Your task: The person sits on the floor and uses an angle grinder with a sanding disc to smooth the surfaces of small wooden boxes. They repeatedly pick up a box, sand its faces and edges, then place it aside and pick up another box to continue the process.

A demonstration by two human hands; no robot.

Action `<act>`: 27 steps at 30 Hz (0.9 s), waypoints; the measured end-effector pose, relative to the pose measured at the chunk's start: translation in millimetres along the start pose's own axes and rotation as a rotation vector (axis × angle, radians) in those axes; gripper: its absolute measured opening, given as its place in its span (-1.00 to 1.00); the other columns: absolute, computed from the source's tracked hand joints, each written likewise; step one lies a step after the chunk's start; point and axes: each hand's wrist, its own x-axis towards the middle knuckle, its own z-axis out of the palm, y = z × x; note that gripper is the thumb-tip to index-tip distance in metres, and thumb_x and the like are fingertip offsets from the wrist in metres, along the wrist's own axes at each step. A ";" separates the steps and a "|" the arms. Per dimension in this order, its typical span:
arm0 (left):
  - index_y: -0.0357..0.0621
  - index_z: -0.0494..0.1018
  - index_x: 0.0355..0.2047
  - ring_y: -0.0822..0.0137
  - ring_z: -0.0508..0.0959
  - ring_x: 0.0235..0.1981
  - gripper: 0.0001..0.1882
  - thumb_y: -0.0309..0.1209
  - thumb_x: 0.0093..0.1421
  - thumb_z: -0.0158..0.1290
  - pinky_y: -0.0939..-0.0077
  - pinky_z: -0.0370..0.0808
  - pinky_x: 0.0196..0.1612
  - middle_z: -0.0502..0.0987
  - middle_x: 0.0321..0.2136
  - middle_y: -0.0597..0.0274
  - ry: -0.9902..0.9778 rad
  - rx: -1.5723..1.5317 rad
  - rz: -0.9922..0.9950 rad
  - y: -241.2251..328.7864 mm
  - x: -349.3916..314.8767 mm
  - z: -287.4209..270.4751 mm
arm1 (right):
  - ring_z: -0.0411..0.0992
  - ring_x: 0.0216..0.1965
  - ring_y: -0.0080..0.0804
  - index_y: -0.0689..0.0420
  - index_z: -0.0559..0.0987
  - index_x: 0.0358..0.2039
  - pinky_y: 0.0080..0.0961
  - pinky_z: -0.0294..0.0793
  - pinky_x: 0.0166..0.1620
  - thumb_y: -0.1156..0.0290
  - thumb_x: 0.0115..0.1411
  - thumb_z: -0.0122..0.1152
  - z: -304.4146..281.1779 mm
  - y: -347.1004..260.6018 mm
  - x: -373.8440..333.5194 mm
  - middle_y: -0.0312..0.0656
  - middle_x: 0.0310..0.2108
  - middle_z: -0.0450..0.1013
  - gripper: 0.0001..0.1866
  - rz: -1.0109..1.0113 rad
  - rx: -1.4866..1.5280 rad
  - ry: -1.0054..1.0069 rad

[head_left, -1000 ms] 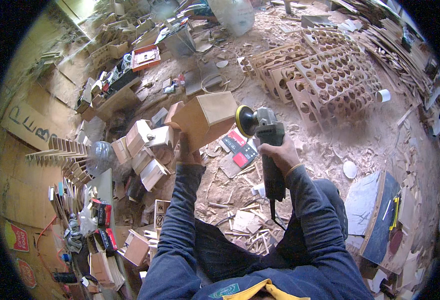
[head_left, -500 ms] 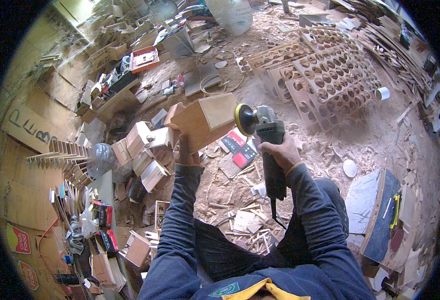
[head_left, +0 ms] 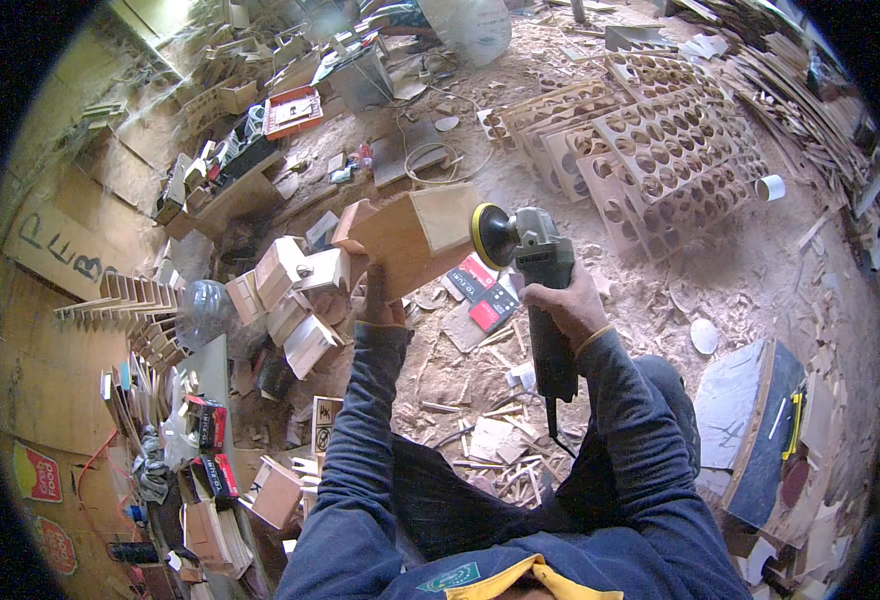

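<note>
My right hand (head_left: 572, 300) is closed round the dark body of an angle grinder (head_left: 550, 345), its cord trailing from the lower end. A round, yellow-rimmed sanding disc (head_left: 494, 236) sits on the grinder's head, facing left. Its edge is at the right end of a wooden box (head_left: 410, 240); whether they touch I cannot tell. My left hand (head_left: 373, 300) grips that box from below at its left part, some fingers hidden behind it. The box is tilted, with a pale end face and browner sides.
Several small wooden boxes (head_left: 305, 275) are piled left of my left hand. Perforated wooden panels (head_left: 660, 150) lean at the back right. Red and black cartons (head_left: 488, 300) lie beyond the grinder. A blue-sided board (head_left: 765, 440) stands at right; wood scraps (head_left: 505, 450) and sawdust cover the floor.
The whole view has shifted slightly. Both hands keep their hold on the box and the grinder, and the box and disc have hardly moved relative to each other.
</note>
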 end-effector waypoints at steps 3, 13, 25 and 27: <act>-0.22 0.59 -0.29 0.41 0.66 -0.31 -0.66 -0.15 0.25 0.32 0.52 0.59 -0.23 0.68 -0.31 0.18 0.030 0.000 0.020 -1.0 -1.7 6.6 | 0.55 -0.27 -0.43 0.22 0.59 -0.06 -0.44 0.57 -0.14 0.45 -0.09 0.48 -0.1 0.5 0.8 -0.21 -0.25 0.59 -0.49 -0.046 -0.039 -0.095; -0.21 0.59 -0.33 0.40 0.65 -0.35 -0.69 -0.18 0.28 0.29 0.53 0.59 -0.25 0.68 -0.35 0.19 0.124 -0.028 -0.028 19.2 -19.5 37.3 | 0.56 -0.23 -0.42 0.23 0.58 -0.04 -0.45 0.57 -0.11 0.46 -0.09 0.50 5.5 -13.4 -8.8 -0.18 -0.21 0.60 -0.46 -0.017 0.003 -0.105; -0.14 0.58 -0.36 0.43 0.64 -0.37 -0.75 -0.22 0.28 0.29 0.55 0.58 -0.26 0.67 -0.38 0.25 0.151 0.016 0.019 7.3 -9.2 18.0 | 0.57 -0.24 -0.40 0.23 0.54 0.00 -0.41 0.60 -0.12 0.47 -0.09 0.51 18.1 -17.5 -16.5 -0.17 -0.22 0.59 -0.42 -0.029 -0.022 -0.093; -0.14 0.58 -0.36 0.43 0.64 -0.37 -0.75 -0.22 0.28 0.29 0.54 0.58 -0.27 0.67 -0.38 0.24 0.060 0.015 0.003 3.8 -4.3 12.7 | 0.56 -0.25 -0.41 0.23 0.54 0.00 -0.41 0.59 -0.14 0.46 -0.09 0.51 20.0 -16.3 -18.0 -0.19 -0.22 0.59 -0.42 -0.112 -0.005 -0.148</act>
